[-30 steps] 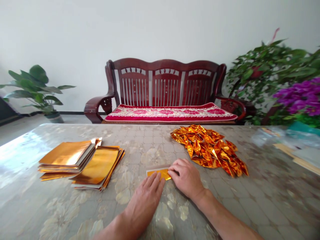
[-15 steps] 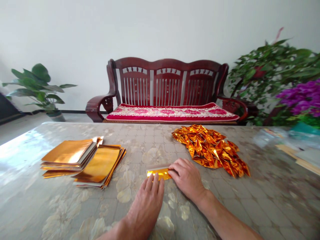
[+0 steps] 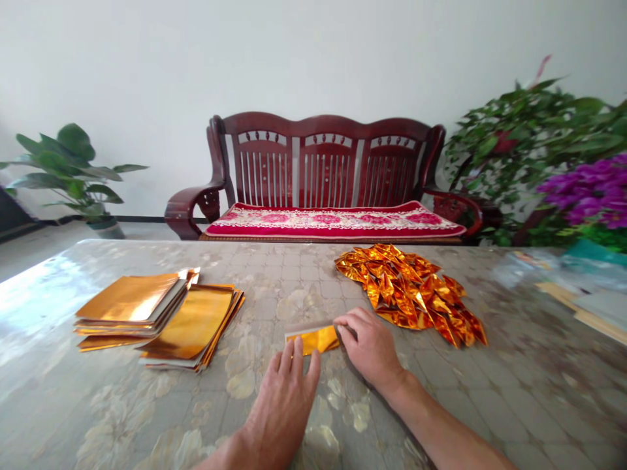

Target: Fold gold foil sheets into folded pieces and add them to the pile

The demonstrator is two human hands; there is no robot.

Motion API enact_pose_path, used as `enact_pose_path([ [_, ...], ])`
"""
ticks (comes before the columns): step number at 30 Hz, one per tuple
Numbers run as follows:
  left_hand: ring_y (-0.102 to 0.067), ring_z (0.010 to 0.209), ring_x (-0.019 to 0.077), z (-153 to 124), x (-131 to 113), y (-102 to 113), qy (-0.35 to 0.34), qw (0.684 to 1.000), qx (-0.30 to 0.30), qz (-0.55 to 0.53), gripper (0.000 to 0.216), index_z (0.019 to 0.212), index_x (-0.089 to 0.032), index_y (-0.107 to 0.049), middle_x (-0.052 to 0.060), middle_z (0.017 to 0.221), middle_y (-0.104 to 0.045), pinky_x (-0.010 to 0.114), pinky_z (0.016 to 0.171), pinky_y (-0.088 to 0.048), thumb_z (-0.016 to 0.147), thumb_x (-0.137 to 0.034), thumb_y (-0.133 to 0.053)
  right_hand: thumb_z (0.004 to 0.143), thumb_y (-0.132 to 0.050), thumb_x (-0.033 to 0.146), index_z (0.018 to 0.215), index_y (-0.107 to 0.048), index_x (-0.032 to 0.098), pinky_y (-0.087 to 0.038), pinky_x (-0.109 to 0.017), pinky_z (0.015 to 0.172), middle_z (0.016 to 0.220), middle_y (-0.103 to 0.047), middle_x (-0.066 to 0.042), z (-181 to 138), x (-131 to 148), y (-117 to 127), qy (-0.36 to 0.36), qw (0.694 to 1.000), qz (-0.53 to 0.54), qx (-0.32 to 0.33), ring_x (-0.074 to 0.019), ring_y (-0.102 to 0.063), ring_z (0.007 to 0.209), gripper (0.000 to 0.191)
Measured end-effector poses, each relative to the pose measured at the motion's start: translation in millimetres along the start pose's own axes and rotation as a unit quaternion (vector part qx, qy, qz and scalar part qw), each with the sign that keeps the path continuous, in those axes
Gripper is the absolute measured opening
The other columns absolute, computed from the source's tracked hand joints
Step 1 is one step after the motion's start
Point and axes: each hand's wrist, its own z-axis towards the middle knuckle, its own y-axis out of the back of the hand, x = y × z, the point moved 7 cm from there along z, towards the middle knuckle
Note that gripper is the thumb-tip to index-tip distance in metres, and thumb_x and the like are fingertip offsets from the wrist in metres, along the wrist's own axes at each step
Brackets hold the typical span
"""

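A folded strip of gold foil paper (image 3: 317, 341) with a pale edge lies on the table in front of me. My left hand (image 3: 287, 391) rests with outstretched fingers at the strip's near left side, fingertips touching it. At the right end, my right hand (image 3: 369, 346) pinches the strip's corner between thumb and forefinger. Left of my hands are two stacks of flat gold foil sheets, a farther stack (image 3: 130, 297) and a nearer stack (image 3: 198, 320), partly overlapping. A heap of folded orange-gold foil pieces (image 3: 409, 290) lies beyond my right hand.
The table (image 3: 264, 267) has a patterned, glossy cover. Clear plastic bags (image 3: 524, 267) and pale card pieces (image 3: 592, 310) lie at its right. Behind it stands a dark red wooden bench (image 3: 328, 163) with a red floral cushion, with plants either side.
My left hand has drawn slightly left and its fingers have spread, baring more of the strip. My right hand has shifted slightly right at the strip's end.
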Motion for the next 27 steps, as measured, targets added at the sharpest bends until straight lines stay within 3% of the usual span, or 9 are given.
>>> enact_pose_path([
  [5,-0.056,0.125,0.0328,-0.1,0.3,2.2,0.001,1.000,-0.004,0.014,0.047,0.137,-0.019,-0.054,0.020,0.138,-0.057,0.047,0.096,-0.051,0.090,-0.013,-0.051,0.087,-0.052,0.010,0.087,-0.070,0.022,-0.043,-0.030,0.080,0.086,-0.066,-0.004,-2.7,11.5,7.4,0.043,0.999,0.010,-0.020,-0.0189,-0.058,0.086,0.022],
  [11,-0.057,0.117,0.0306,1.6,2.7,4.1,0.008,1.000,-0.010,0.020,0.045,0.134,-0.020,-0.055,0.017,0.134,-0.058,0.046,0.093,-0.050,0.090,-0.015,-0.052,0.087,-0.057,0.010,0.088,-0.072,0.024,-0.038,-0.033,0.077,0.085,-0.067,-0.002,-7.1,24.3,-1.8,0.108,0.993,-0.022,0.047,-0.0193,-0.054,0.085,0.020],
  [19,-0.057,0.096,0.0251,7.7,8.3,7.9,0.015,1.000,0.008,-0.002,0.054,0.140,-0.025,-0.046,0.009,0.106,-0.061,0.038,0.081,-0.049,0.088,-0.013,-0.054,0.090,-0.057,0.012,0.093,-0.073,0.025,-0.037,-0.033,0.076,0.086,-0.065,-0.002,-7.2,26.3,-5.4,0.128,0.989,-0.039,0.069,-0.0185,-0.053,0.085,0.022],
  [27,-0.056,0.100,0.0247,8.3,7.0,5.3,0.009,1.000,-0.002,0.000,0.050,0.137,-0.022,-0.049,0.012,0.131,-0.055,0.037,0.080,-0.050,0.088,-0.013,-0.055,0.092,-0.055,0.011,0.098,-0.073,0.026,-0.038,-0.032,0.078,0.089,-0.064,-0.003,-7.6,27.9,-6.4,0.137,0.986,-0.039,0.082,-0.0185,-0.053,0.088,0.024],
])
